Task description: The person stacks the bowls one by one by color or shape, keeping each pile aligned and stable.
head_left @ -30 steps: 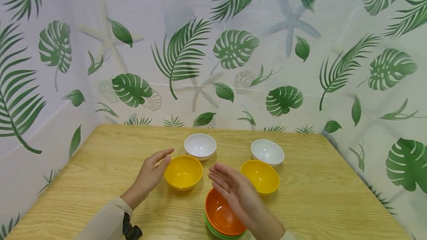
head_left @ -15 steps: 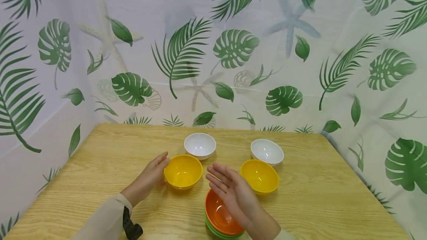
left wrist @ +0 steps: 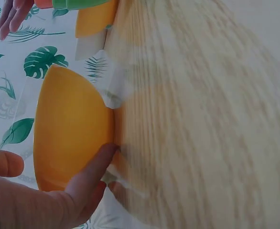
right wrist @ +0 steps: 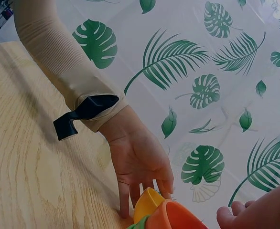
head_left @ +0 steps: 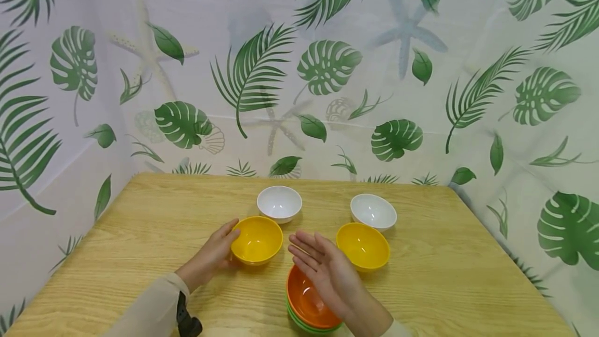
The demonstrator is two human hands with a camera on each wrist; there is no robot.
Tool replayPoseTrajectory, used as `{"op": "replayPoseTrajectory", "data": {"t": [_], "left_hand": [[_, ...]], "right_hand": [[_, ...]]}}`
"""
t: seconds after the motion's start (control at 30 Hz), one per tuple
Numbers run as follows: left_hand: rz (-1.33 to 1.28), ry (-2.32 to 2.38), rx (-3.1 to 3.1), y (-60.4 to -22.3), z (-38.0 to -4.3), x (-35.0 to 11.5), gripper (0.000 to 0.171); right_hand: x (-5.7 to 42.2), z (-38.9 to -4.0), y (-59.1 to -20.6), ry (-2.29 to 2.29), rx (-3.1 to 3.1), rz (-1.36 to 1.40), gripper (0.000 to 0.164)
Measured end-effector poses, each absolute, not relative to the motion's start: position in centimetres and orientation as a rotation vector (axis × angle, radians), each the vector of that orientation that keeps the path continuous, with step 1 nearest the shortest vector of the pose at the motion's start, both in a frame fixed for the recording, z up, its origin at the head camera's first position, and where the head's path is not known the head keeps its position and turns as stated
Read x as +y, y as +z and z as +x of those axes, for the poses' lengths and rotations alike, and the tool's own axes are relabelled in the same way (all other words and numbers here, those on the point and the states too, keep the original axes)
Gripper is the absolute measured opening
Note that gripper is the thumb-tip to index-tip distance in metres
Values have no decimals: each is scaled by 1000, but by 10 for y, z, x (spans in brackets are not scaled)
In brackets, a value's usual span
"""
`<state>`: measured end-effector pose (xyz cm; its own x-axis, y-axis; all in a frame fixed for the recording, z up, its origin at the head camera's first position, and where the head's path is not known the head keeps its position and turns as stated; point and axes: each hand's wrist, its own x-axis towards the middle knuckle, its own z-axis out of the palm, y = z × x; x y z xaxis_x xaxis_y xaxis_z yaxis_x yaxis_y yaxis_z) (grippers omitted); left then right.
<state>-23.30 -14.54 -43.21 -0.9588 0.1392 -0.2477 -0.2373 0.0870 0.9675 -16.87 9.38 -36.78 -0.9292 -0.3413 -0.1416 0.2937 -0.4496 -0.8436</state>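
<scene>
My left hand (head_left: 210,254) is at the left side of a yellow bowl (head_left: 257,241), which stands upright on the table. In the left wrist view its straight fingers touch the outer wall of this yellow bowl (left wrist: 73,129) near the base, while the thumb (left wrist: 6,163) stands apart from the rim. My right hand (head_left: 329,277) is held over an orange bowl (head_left: 304,295), palm facing left, fingers extended and holding nothing. That orange bowl sits stacked on green bowls (head_left: 294,319), and the hand hides part of its right side.
A second yellow bowl (head_left: 362,246) stands to the right of my right hand. Two white bowls stand farther back, a left one (head_left: 279,204) and a right one (head_left: 373,212). The wooden table (head_left: 154,212) ends at a leaf-patterned backdrop (head_left: 327,66).
My left hand has come down from beside the rim to the lower outer wall of the left yellow bowl. My right hand and the bowls stay nearly where they were.
</scene>
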Motion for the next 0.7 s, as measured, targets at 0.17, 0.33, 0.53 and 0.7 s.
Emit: {"op": "replayPoseTrajectory", "data": {"t": [0.17, 0.33, 0.53, 0.7], "left_hand": [[-103, 1954, 2076, -434, -234, -143, 52], [-106, 2020, 2043, -437, -234, -142, 46], [-108, 2031, 2036, -441, -233, -143, 44], [-95, 2036, 2023, -444, -233, -145, 45]], "right_hand": [[95, -169, -369, -2398, 1382, -65, 61], [95, -168, -370, -2407, 1365, -83, 61], [95, -167, -372, -2415, 1352, -95, 62], [95, -167, -373, -2415, 1347, -93, 62]]}}
